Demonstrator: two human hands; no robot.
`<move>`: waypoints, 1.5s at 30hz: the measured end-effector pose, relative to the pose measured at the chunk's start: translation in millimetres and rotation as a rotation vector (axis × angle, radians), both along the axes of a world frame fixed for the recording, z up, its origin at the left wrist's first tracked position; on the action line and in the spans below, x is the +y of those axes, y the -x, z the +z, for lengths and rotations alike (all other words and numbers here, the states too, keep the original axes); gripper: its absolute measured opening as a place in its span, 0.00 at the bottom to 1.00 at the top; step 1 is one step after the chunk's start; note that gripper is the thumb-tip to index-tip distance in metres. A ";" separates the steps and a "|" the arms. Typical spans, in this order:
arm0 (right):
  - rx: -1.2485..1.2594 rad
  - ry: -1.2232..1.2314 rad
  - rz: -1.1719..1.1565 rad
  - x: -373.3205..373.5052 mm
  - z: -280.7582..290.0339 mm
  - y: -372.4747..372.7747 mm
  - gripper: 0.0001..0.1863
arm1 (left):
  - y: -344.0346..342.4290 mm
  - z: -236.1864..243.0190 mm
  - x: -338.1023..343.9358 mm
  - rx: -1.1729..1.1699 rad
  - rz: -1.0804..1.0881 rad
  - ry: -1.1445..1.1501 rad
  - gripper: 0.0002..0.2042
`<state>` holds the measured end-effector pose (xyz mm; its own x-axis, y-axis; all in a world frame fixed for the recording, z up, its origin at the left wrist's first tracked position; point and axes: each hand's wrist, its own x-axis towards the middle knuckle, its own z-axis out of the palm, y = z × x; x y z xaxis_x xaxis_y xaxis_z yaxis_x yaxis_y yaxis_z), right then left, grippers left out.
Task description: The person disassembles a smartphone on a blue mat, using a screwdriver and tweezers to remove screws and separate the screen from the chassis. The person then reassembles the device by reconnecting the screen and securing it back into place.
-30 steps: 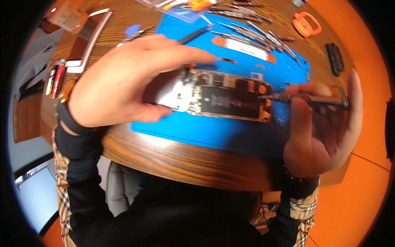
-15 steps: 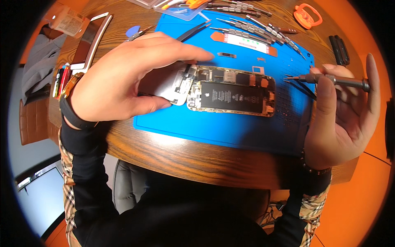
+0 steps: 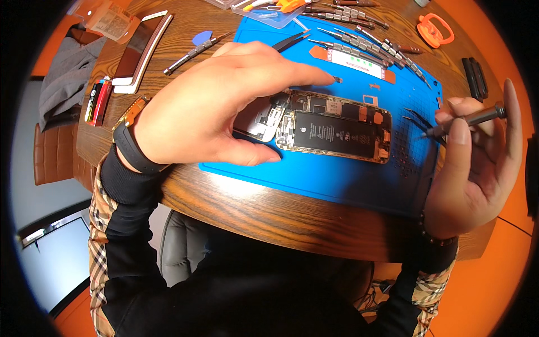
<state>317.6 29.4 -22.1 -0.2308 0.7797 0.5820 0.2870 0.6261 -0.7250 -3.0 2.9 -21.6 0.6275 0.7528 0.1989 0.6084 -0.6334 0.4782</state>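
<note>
An opened smartphone (image 3: 337,136) lies with its black battery and circuit boards bared, its screen panel (image 3: 260,125) beside its left end. My left hand (image 3: 208,106) arches over the panel with thumb and fingers apart. Its thumb is near the phone's lower left corner, and its index fingertip partly hides a small metal part (image 3: 338,80) above the phone. In my right hand (image 3: 471,163) a screwdriver (image 3: 477,117) is gripped between thumb and fingers, tip pointing down and left over the mat. Dark tweezers (image 3: 418,119) lie near that tip.
A blue work mat (image 3: 269,175) covers the table's middle, with several small screws at its right. Several screwdrivers (image 3: 359,45), other tweezers (image 3: 292,40) and an orange suction cup (image 3: 433,31) lie beyond. Left are a white phone (image 3: 143,53), lighters (image 3: 101,101) and another screwdriver (image 3: 193,55).
The view has shifted. My left hand has moved right relative to the phone, its thumb leaving the screen panel's edge and its index finger reaching the small metal part. The screwdriver's tip has tilted downward.
</note>
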 end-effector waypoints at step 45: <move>0.005 -0.066 0.561 -8.4 -26.8 71.3 0.27 | 1.7 -7.8 0.9 -0.144 -0.009 0.096 0.40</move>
<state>246.3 21.0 -49.0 -0.5966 0.5002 0.6276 -0.1058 0.7262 -0.6793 -4.7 3.9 -29.4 0.6044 0.7672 0.2148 0.5236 -0.5858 0.6186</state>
